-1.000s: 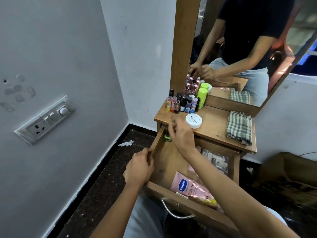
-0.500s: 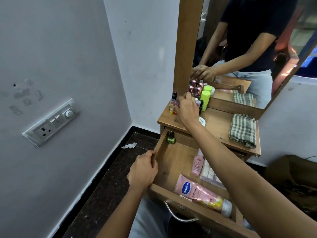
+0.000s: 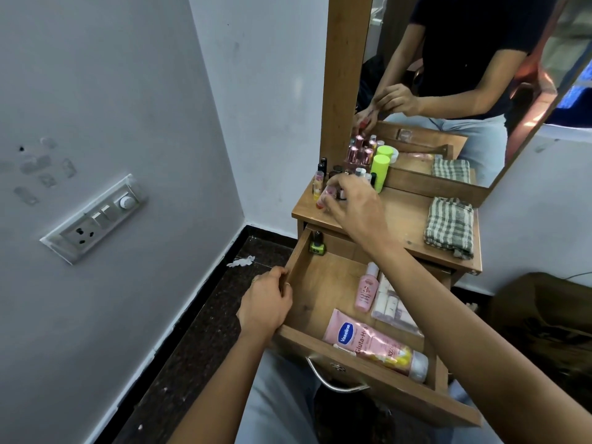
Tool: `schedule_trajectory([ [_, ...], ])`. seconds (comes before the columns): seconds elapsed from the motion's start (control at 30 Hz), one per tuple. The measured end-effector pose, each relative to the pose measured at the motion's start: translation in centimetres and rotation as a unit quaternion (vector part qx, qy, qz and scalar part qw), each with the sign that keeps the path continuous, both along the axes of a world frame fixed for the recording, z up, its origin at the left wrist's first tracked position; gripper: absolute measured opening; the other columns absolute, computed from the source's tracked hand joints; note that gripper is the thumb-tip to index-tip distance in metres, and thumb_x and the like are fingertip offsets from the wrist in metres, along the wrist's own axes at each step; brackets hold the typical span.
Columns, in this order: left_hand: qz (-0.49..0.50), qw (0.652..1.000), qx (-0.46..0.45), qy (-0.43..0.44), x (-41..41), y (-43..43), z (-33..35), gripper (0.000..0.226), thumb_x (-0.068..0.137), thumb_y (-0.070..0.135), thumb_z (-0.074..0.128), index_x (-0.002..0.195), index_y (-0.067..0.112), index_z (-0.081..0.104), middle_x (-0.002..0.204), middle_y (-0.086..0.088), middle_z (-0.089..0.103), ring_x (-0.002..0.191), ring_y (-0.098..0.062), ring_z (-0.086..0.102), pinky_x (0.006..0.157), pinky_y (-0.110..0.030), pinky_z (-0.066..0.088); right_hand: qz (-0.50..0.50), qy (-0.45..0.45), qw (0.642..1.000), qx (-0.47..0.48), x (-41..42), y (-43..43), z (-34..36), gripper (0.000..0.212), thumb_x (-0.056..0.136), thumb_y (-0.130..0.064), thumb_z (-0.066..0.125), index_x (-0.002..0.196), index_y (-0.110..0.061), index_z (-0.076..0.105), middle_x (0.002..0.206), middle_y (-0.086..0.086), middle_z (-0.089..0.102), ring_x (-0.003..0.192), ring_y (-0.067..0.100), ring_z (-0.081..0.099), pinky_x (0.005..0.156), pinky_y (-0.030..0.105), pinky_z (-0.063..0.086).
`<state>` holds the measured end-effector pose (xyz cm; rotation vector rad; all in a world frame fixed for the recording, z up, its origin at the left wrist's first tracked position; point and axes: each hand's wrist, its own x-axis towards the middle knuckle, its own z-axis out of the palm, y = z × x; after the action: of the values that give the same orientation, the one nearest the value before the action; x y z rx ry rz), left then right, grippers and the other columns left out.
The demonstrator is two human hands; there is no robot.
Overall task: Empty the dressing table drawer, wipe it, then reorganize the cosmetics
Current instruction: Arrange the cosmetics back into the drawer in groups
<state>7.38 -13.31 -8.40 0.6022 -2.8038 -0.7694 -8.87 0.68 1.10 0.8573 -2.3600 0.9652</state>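
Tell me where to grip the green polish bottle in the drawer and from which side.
Pinch the polish bottle by its dark cap, probably from above and the right. It stands upright in the drawer's back left corner, close to the left wall, with the tabletop edge just behind; only top and right look open.

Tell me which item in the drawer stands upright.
The green nail polish in the drawer's back left corner. The pink bottle, Vaseline tube and clear pouch all lie flat.
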Motion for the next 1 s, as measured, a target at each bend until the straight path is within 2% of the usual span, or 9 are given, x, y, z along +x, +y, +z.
schedule_trajectory([
  [0.13, -0.025, 0.999, -0.001, -0.026, -0.2, -0.3, 0.5, 0.034, 0.097, 0.028, 0.049, 0.130, 0.026, 0.054, 0.114, 0.002, 0.065, 0.098, -0.018, 0.063, 0.077, -0.035, 0.051, 0.126, -0.076, 0.987, 0.071, 3.7, 1.6, -2.5, 0.014, 0.091, -0.022, 0.061, 0.101, -0.013, 0.060, 0.092, -0.004, 0.063, 0.082, 0.010, 0.058, 0.074, 0.027, 0.051],
  [0.23, -0.041, 0.998, -0.007, -0.047, -0.5, -0.7, 0.7, 0.030, 0.098, 0.028, 0.046, 0.126, 0.026, 0.055, 0.112, -0.001, 0.067, 0.095, -0.022, 0.065, 0.076, -0.036, 0.052, 0.190, -0.137, 0.956, 0.176, 5.3, 2.1, -6.0, 0.015, 0.090, -0.024, 0.059, 0.104, -0.017, 0.058, 0.098, -0.005, 0.062, 0.086, 0.009, 0.058, 0.078, 0.029, 0.052],
  [0.33, -0.064, 0.996, -0.043, -0.055, -0.7, -1.0, 0.9, 0.029, 0.099, 0.027, 0.044, 0.125, 0.024, 0.056, 0.109, -0.004, 0.068, 0.094, -0.024, 0.065, 0.076, -0.037, 0.053, 0.232, -0.194, 0.927, 0.221, 6.4, 1.9, -9.0, 0.016, 0.090, -0.023, 0.058, 0.106, -0.019, 0.055, 0.100, -0.003, 0.060, 0.090, 0.011, 0.056, 0.082, 0.031, 0.050],
  [0.4, -0.072, 0.992, -0.083, -0.064, -0.7, -1.5, 1.1, 0.030, 0.099, 0.029, 0.043, 0.126, 0.027, 0.055, 0.107, -0.004, 0.069, 0.096, -0.025, 0.065, 0.076, -0.035, 0.053, 0.256, -0.221, 0.913, 0.227, 7.1, 1.6, -10.3, 0.015, 0.090, -0.019, 0.058, 0.105, -0.018, 0.055, 0.099, 0.000, 0.059, 0.089, 0.012, 0.056, 0.081, 0.033, 0.049],
  [0.47, -0.073, 0.990, -0.098, -0.070, -0.5, -2.2, 1.0, 0.030, 0.099, 0.031, 0.042, 0.126, 0.029, 0.055, 0.104, -0.003, 0.069, 0.092, -0.024, 0.065, 0.074, -0.034, 0.051, 0.281, -0.243, 0.901, 0.226, 7.8, 1.3, -10.9, 0.014, 0.091, -0.017, 0.058, 0.104, -0.016, 0.055, 0.100, 0.000, 0.058, 0.089, 0.011, 0.056, 0.080, 0.028, 0.049],
  [0.6, -0.024, 0.997, 0.036, -0.065, -0.1, -2.9, 0.3, 0.028, 0.098, 0.034, 0.047, 0.124, 0.028, 0.058, 0.098, 0.001, 0.070, 0.079, -0.016, 0.063, 0.073, -0.035, 0.053, 0.294, -0.282, 0.896, 0.176, 8.5, 0.8, -12.0, 0.017, 0.089, -0.016, 0.062, 0.104, -0.020, 0.054, 0.102, -0.004, 0.057, 0.088, -0.001, 0.054, 0.076, 0.013, 0.043],
  [0.7, 0.015, 0.998, 0.048, -0.042, -0.1, -2.8, 0.0, 0.028, 0.097, 0.035, 0.048, 0.122, 0.027, 0.060, 0.097, 0.001, 0.070, 0.079, -0.017, 0.064, 0.072, -0.034, 0.053, 0.288, -0.302, 0.896, 0.150, 8.7, 0.5, -13.0, 0.023, 0.088, -0.017, 0.066, 0.107, -0.020, 0.054, 0.107, -0.004, 0.059, 0.095, 0.001, 0.056, 0.079, 0.014, 0.047],
  [0.87, 0.051, 0.995, 0.088, -0.018, 0.0, -2.8, -0.2, 0.028, 0.097, 0.037, 0.048, 0.119, 0.025, 0.062, 0.088, 0.002, 0.068, 0.080, -0.016, 0.064, 0.077, -0.036, 0.054, 0.279, -0.358, 0.884, 0.110, 9.0, 0.2, -14.2, 0.024, 0.086, -0.011, 0.069, 0.108, -0.009, 0.059, 0.105, -0.010, 0.061, 0.096, -0.013, 0.057, 0.078, 0.007, 0.048],
  [1.0, 0.061, 0.993, 0.101, -0.003, 0.0, -2.8, -0.3, 0.030, 0.097, 0.038, 0.049, 0.120, 0.024, 0.063, 0.099, 0.001, 0.071, 0.090, -0.018, 0.065, 0.080, -0.035, 0.053, 0.270, -0.362, 0.883, 0.125, 9.3, -0.9, -15.0, 0.024, 0.085, -0.008, 0.070, 0.107, -0.008, 0.062, 0.102, 0.003, 0.068, 0.094, 0.006, 0.064, 0.077, 0.005, 0.047],
])
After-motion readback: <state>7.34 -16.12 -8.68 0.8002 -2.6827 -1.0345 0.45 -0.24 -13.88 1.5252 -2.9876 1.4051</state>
